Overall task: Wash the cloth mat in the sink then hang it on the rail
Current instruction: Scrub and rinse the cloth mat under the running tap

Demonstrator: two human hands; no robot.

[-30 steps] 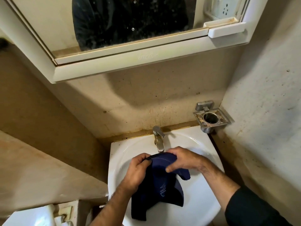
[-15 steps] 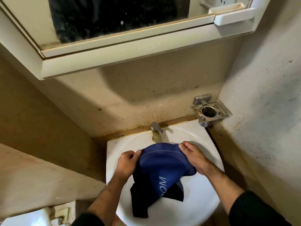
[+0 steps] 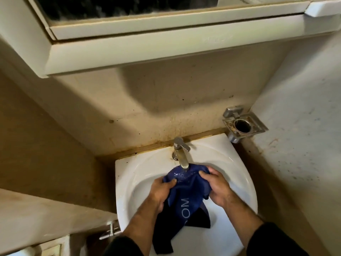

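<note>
Left hand (image 3: pixel 162 191) and right hand (image 3: pixel 217 189), at 6 o'clock, each closed around the dark blue cloth mat (image 3: pixel 184 200), bunched in the white ceramic sink (image 3: pixel 129 174). Washing judged under way: mat's top edge sits beneath the chrome tap (image 3: pixel 181 154) at 12 o'clock, wet sheen visible. Wringing and hanging remain. Rail not identifiable; water flow indistinct; mat lettering partly hidden.
</note>
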